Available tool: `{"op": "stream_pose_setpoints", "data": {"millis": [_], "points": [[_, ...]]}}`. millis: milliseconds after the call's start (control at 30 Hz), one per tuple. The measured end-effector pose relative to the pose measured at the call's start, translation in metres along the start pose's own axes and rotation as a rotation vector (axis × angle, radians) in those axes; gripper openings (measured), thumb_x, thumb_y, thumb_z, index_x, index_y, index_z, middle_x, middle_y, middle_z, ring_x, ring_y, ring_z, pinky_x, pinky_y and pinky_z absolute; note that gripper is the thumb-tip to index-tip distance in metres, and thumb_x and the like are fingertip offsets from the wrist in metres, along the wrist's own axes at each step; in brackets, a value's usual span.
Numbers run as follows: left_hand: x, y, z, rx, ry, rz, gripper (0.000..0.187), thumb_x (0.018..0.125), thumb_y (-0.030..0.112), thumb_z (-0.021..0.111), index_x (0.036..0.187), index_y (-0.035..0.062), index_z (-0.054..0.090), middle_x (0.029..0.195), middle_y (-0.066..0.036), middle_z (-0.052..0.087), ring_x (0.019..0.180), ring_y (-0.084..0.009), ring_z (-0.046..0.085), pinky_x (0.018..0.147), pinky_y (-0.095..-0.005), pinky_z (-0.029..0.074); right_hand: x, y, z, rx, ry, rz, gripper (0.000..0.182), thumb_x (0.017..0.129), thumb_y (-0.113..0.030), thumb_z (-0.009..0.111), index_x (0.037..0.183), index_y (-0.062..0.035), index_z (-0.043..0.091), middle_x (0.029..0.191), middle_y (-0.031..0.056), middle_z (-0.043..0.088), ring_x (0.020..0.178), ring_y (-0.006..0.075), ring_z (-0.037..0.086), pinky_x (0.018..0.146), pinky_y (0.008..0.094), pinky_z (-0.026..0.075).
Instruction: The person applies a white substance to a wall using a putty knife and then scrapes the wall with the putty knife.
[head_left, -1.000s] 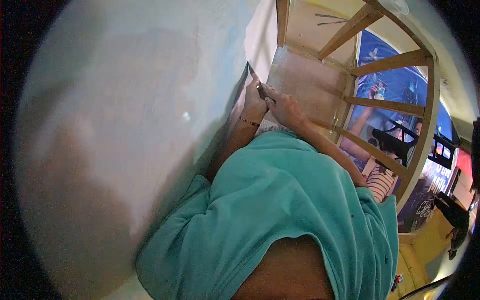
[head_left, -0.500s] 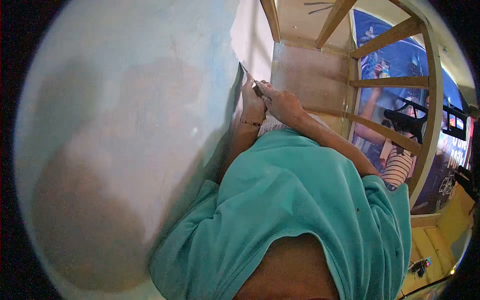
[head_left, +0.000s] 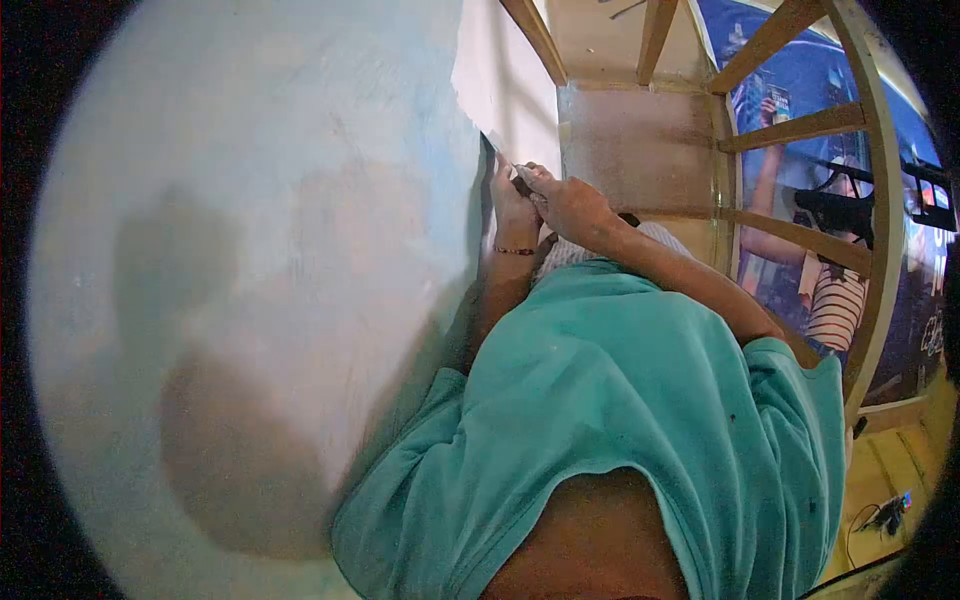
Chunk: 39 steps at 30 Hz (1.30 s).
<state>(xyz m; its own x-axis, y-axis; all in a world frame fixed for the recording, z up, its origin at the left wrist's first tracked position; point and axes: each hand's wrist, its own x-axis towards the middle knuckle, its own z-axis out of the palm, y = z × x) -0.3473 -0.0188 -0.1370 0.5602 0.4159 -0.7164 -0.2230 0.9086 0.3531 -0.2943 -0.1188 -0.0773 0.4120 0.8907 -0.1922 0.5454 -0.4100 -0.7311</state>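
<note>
My left hand (head_left: 514, 212), with a beaded bracelet at the wrist, is closed by the wall, thumb pointing along the blade of a putty knife (head_left: 500, 152). Its other fingers are mostly hidden. From the right, my right hand (head_left: 572, 208) closes over the dark handle, its fingers whitened and pressed against the left hand. The thin blade lies on the wall (head_left: 330, 250) at the lower edge of a bright white patch (head_left: 510, 80). Around that patch the surface is mottled pale blue and grey.
A wooden frame with slats (head_left: 875, 200) stands to the right. Behind it hangs a blue printed banner (head_left: 770, 70) with pictured people. A brown panel (head_left: 640, 145) lies beyond my hands. Cables and a small lit device (head_left: 885, 515) are at lower right.
The view has shifted, so wall, frame and body sit slightly differently. Both hands remain together on the putty knife, its blade still at the white patch's edge.
</note>
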Motion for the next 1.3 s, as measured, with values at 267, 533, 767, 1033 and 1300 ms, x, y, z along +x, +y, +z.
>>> {"op": "stream_pose_setpoints", "data": {"millis": [267, 533, 767, 1033, 1300], "points": [[-0.011, -0.004, 0.011, 0.05, 0.046, 0.075, 0.048, 0.079, 0.047, 0.039, 0.066, 0.0013, 0.043, 0.058, -0.009, 0.044, 0.054, -0.021, 0.045, 0.051, -0.0298, 0.038, 0.002, 0.009, 0.01, 0.029, 0.055, -0.018, 0.024, 0.078, -0.015, 0.041, 0.101, -0.0077, 0.043, 0.073, 0.0172, 0.056, 0.064, 0.0317, 0.057, 0.056, 0.0424, 0.047], [-0.021, -0.004, 0.018, -0.173, -0.064, -0.013, 0.052, 0.076, 0.053, 0.043, 0.06, 0.0029, 0.04, 0.053, -0.008, 0.04, 0.05, -0.0201, 0.04, 0.047, -0.0284, 0.034, -0.012, -0.003, -0.014, -0.115, -0.028, 0.006, 0.034, 0.08, -0.024, 0.041, 0.114, -0.0245, 0.041, 0.062, 0.0205, 0.054, 0.056, 0.0368, 0.054, 0.052, 0.0453, 0.045], [-0.021, -0.001, 0.019, -0.155, -0.059, -0.035, 0.051, 0.077, 0.051, 0.043, 0.062, 0.0016, 0.041, 0.055, -0.009, 0.041, 0.051, -0.0202, 0.04, 0.048, -0.0288, 0.034, -0.007, -0.001, -0.007, -0.056, -0.017, 0.032, 0.036, 0.08, -0.022, 0.042, 0.115, -0.0237, 0.039, 0.063, 0.0203, 0.054, 0.058, 0.036, 0.055, 0.054, 0.0449, 0.045], [-0.033, -0.002, 0.029, -0.228, -0.01, -0.034, 0.051, 0.079, 0.048, 0.042, 0.061, 0.0005, 0.042, 0.052, -0.009, 0.041, 0.049, -0.0216, 0.04, 0.048, -0.0302, 0.035, -0.01, -0.003, -0.016, -0.039, -0.029, -0.018, 0.037, 0.078, -0.02, 0.043, 0.115, -0.0203, 0.04, 0.068, 0.0205, 0.055, 0.059, 0.0363, 0.055, 0.056, 0.0451, 0.045], [-0.033, 0.0, 0.026, 0.04, 0.01, 0.056, 0.045, 0.082, 0.043, 0.037, 0.068, 0.0006, 0.041, 0.059, -0.007, 0.042, 0.055, -0.0187, 0.043, 0.051, -0.0294, 0.039, -0.006, 0.001, -0.01, -0.002, -0.021, 0.029, 0.037, 0.078, -0.021, 0.043, 0.116, -0.0191, 0.04, 0.072, 0.0211, 0.055, 0.063, 0.0367, 0.055, 0.059, 0.0456, 0.045]]}}
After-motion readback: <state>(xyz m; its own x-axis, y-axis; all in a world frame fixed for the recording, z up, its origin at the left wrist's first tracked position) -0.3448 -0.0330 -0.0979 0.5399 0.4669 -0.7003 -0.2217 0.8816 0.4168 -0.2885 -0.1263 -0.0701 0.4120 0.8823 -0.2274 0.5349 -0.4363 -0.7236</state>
